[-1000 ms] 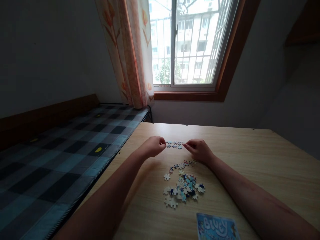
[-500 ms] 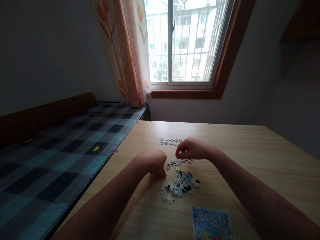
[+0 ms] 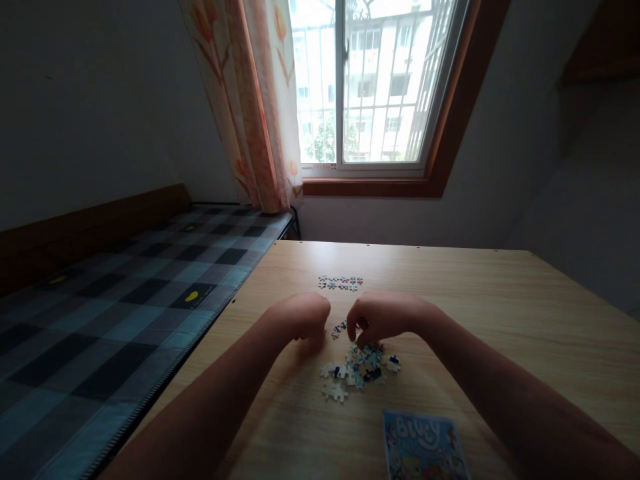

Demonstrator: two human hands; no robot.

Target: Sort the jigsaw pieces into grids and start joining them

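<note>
Jigsaw puzzle pieces lie in a loose pile (image 3: 367,363) on the wooden table. Beyond it, several pieces form two short rows (image 3: 341,283). A few more make a small group (image 3: 340,328) between my hands. My left hand (image 3: 307,317) is closed just left of this group, fingers curled down close to the tabletop; anything in its fingertips is hidden. My right hand (image 3: 385,313) bends over the far edge of the pile, covering part of the small group. Its thumb and forefinger point down close together among the pieces, and I cannot make out what they pinch.
A blue "Bluey" picture box or card (image 3: 425,443) lies at the table's near edge. The wooden table (image 3: 500,320) reaches toward the window (image 3: 383,87). Left of it stands a bed with a checked mattress (image 3: 150,293). A flowered curtain (image 3: 260,100) hangs beside the window.
My right hand has come down and nearer, from beside the far rows to the pile's far edge. My left hand has shifted slightly away from me. The far rows now show fully.
</note>
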